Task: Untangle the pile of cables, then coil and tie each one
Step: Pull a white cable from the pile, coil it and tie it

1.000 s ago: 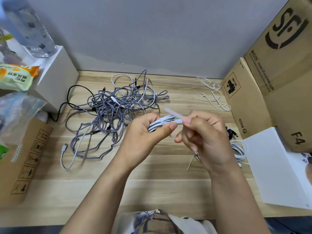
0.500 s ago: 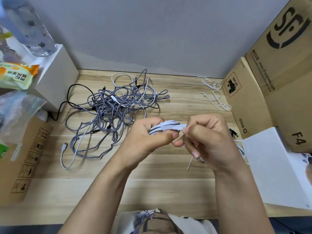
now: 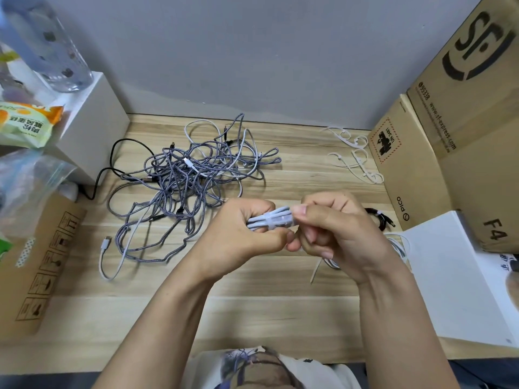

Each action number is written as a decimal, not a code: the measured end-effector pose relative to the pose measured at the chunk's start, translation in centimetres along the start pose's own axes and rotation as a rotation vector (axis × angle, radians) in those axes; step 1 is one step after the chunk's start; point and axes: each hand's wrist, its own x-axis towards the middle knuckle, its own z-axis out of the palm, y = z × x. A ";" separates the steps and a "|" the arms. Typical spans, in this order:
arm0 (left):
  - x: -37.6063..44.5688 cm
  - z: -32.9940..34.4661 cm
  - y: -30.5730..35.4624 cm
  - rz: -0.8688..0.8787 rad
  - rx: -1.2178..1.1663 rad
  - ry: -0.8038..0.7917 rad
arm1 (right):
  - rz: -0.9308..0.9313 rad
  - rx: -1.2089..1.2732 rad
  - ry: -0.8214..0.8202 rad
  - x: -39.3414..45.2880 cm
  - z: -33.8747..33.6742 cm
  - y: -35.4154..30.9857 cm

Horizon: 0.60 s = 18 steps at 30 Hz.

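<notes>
A coiled pale grey cable hangs between both hands above the wooden table, with a white tie wrapped round its middle. My left hand grips the coil's left part. My right hand pinches the coil's right end with thumb and fingers. A tangled pile of grey braided, white and black cables lies at the back left of the table. Several loose white ties lie at the back right. A tied black cable and a white cable lie behind my right hand.
Cardboard boxes stand along the right side, with a white box in front of them. On the left are a white block bearing a clear bottle, a snack packet, a plastic bag and a brown carton.
The free end of the tie, sticking up a second ago, has been wrapped down round the coil. My right hand has turned and closed in on the coil's right end.
</notes>
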 end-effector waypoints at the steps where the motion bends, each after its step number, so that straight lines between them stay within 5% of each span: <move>1: -0.1 0.0 0.1 0.010 -0.010 -0.011 | 0.004 -0.002 -0.017 0.0 0.1 0.0; 7: -0.1 0.3 0.4 0.061 -0.066 -0.100 | 0.009 -0.022 -0.086 0.2 -0.1 0.4; 11: 0.2 0.1 -0.5 -0.001 -0.016 -0.016 | -0.019 -0.106 -0.072 0.3 -0.2 0.7; 14: 0.6 -0.4 -1.2 -0.059 0.188 0.087 | -0.034 -0.336 0.078 0.5 -0.3 1.5; 18: 1.1 -1.4 -2.0 -0.057 0.516 0.098 | -0.290 -0.743 0.333 1.3 -0.1 2.4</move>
